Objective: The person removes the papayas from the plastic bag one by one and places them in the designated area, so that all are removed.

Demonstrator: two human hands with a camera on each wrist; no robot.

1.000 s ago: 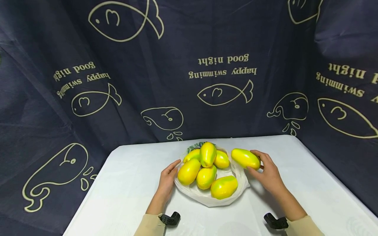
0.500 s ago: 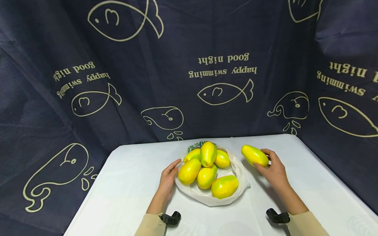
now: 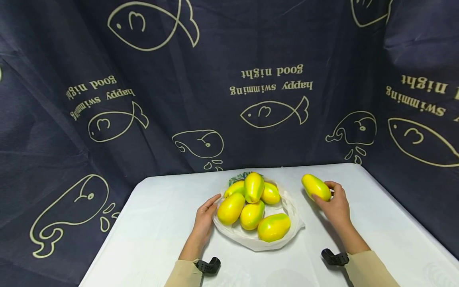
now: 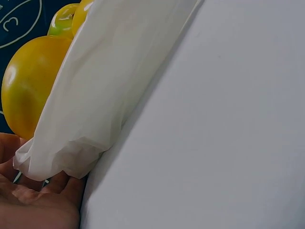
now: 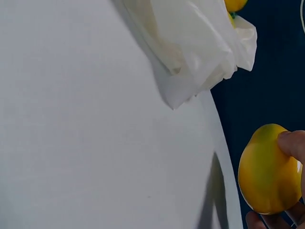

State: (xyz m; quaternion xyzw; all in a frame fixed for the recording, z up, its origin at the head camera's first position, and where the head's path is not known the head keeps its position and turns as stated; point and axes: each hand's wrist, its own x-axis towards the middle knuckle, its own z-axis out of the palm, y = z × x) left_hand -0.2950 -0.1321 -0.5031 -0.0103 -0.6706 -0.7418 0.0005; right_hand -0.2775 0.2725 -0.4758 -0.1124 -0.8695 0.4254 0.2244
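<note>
A: What is seen at the largest scale?

B: A dark printed curtain [image 3: 201, 91] is hung well beyond the left hand [image 3: 204, 220] and the right hand [image 3: 337, 207], and beneath both a white-covered table [image 3: 165, 219] is set.

A: And between the hands?

B: An open white bag [image 3: 247, 242] is placed there, with six yellow-green fruits [image 3: 230, 208] gathered inside. By its creases it may be judged thin and limp, so only a light steadying would be called for at its edge.

A: How are the hands posed?

B: The right forearm [image 3: 353, 237] is stretched forward. The left hand is set against the bag's side, touching it; whether the edge is pinched cannot be told.

A: Where is the single fruit [image 3: 314, 186]?

B: It is grasped by the right hand, well apart from the left, its free end pointed away from the palm. By its gloss it may be judged firm, slippery and probably light; it is best held round its broad middle. One side is pressed by the thumb [image 5: 291, 144], the other backed by curled fingers [image 5: 274, 222].
</note>
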